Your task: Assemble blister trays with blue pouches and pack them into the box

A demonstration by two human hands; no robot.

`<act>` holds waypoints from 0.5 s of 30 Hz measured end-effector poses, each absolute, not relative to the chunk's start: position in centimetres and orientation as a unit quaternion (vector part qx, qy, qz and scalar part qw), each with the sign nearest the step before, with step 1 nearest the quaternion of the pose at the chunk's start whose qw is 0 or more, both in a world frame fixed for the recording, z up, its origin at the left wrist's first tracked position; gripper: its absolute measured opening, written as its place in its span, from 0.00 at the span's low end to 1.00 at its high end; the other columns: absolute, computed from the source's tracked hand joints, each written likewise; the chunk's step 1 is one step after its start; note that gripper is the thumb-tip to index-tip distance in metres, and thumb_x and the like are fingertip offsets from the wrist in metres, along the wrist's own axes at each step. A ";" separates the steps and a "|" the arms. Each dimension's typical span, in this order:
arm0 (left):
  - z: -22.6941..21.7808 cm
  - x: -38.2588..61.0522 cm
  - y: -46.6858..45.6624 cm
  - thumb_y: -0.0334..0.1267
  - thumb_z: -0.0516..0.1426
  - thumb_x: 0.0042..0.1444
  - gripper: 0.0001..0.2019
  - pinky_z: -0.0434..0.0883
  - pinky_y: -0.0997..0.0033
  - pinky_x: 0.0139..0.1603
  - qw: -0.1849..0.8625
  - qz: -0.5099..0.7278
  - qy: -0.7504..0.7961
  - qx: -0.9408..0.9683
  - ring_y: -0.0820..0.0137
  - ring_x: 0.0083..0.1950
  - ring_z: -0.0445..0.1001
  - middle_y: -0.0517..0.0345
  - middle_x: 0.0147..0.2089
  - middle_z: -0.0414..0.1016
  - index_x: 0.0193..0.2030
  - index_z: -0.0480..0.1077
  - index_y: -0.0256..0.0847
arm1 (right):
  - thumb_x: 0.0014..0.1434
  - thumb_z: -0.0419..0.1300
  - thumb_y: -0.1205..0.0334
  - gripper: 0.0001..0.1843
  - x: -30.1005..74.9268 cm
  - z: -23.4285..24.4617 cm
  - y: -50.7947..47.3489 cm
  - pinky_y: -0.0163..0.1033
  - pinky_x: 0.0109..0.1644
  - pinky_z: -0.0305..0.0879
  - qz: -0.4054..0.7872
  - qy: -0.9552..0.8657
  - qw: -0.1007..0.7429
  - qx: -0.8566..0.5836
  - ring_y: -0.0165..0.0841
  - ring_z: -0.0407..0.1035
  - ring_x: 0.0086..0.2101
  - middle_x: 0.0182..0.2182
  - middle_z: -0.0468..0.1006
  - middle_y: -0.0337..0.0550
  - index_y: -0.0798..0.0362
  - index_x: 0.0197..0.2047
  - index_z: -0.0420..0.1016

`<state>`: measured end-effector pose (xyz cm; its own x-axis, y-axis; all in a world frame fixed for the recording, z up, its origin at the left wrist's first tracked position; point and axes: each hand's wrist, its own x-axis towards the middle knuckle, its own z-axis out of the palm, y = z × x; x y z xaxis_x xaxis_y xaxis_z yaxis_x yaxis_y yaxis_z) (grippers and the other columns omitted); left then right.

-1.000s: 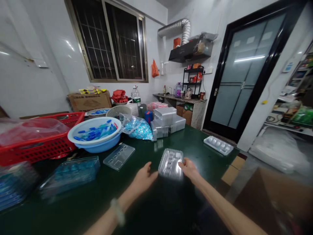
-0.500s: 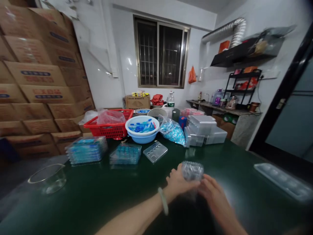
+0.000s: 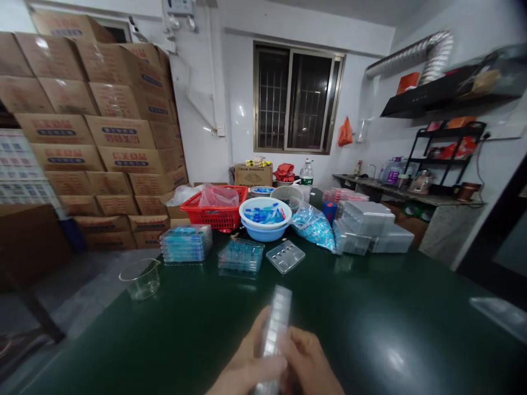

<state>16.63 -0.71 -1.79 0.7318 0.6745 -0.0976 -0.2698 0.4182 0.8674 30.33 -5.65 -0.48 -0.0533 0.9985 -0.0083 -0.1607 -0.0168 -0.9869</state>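
Hands (image 3: pixel 307 362) gripping a clear plastic blister tray (image 3: pixel 276 318) on edge (slightly blurred) over the dark green table (image 3: pixel 391 312).

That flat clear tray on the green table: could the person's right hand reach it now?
Probably, after letting go: the right hand holds an upright clear tray with the left hand, and no object lies between it and the flat tray.
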 end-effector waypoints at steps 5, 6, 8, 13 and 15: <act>-1.3 14.1 -1.6 0.37 0.65 0.43 0.48 0.68 0.60 0.41 0.801 0.316 0.216 0.461 0.56 0.40 0.73 0.48 0.40 0.73 0.67 0.41 0.41 | 0.55 0.55 0.42 0.25 29.7 0.4 -5.8 0.29 0.20 0.48 0.577 -0.516 0.436 -0.459 0.22 0.56 0.17 0.17 0.65 0.36 0.59 0.26 0.72; -1.1 13.9 -1.7 0.37 0.65 0.44 0.47 0.68 0.59 0.43 0.801 0.325 0.215 0.456 0.56 0.41 0.73 0.47 0.41 0.73 0.66 0.42 0.40 | 0.56 0.55 0.43 0.25 29.6 0.6 -5.8 0.29 0.21 0.47 0.572 -0.520 0.435 -0.461 0.22 0.55 0.18 0.17 0.64 0.35 0.59 0.26 0.72; -0.9 13.6 -2.1 0.40 0.65 0.44 0.45 0.67 0.58 0.44 0.805 0.338 0.207 0.442 0.55 0.43 0.73 0.46 0.42 0.72 0.66 0.45 0.39 | 0.58 0.54 0.46 0.23 29.1 0.8 -5.7 0.29 0.21 0.46 0.569 -0.533 0.437 -0.448 0.21 0.53 0.18 0.17 0.62 0.34 0.59 0.25 0.71; -1.0 12.4 -2.8 0.41 0.64 0.44 0.40 0.68 0.58 0.43 0.815 0.335 0.250 0.401 0.54 0.42 0.73 0.47 0.38 0.74 0.63 0.52 0.36 | 0.58 0.54 0.47 0.23 27.4 1.6 -5.4 0.30 0.21 0.44 0.570 -0.549 0.442 -0.422 0.21 0.51 0.17 0.14 0.59 0.32 0.57 0.20 0.67; -1.2 11.6 -3.0 0.41 0.64 0.44 0.38 0.68 0.57 0.43 0.813 0.332 0.286 0.383 0.53 0.41 0.73 0.47 0.36 0.74 0.61 0.56 0.35 | 0.56 0.57 0.47 0.23 26.8 1.8 -5.3 0.30 0.21 0.46 0.571 -0.536 0.448 -0.431 0.22 0.53 0.18 0.15 0.60 0.33 0.56 0.20 0.68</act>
